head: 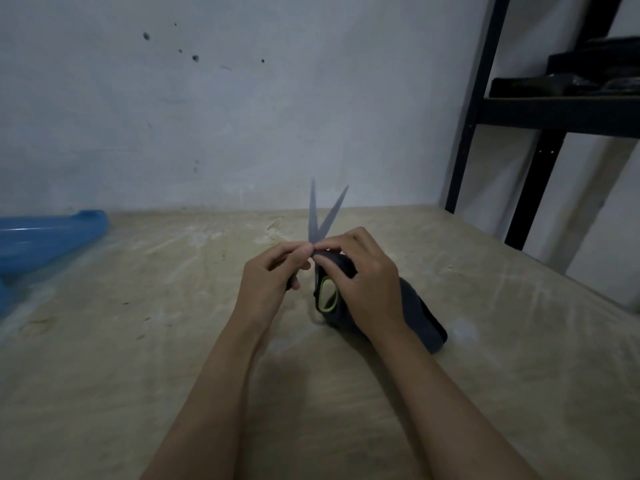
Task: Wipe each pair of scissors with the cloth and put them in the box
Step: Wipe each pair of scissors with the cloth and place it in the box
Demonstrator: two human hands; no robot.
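Blue plastic box [45, 237] at far left edge of tabletop [138, 375] – translucent, rounded corner, contents not visible from this angle. Scissors [323, 237] held mid-frame above tabletop, blades spread in a V, tips pointing up/away; grey metal blades, black handles w/ lime-green loop lining. Left hand [268, 282] curled round one handle. Right hand [360, 282] pinches dark grey cloth [419, 317] near the pivot – soft, folded, rest trails on tabletop under the wrist. Tabletop pale wood, scuffed. Dark metal shelf [554, 112] at right.
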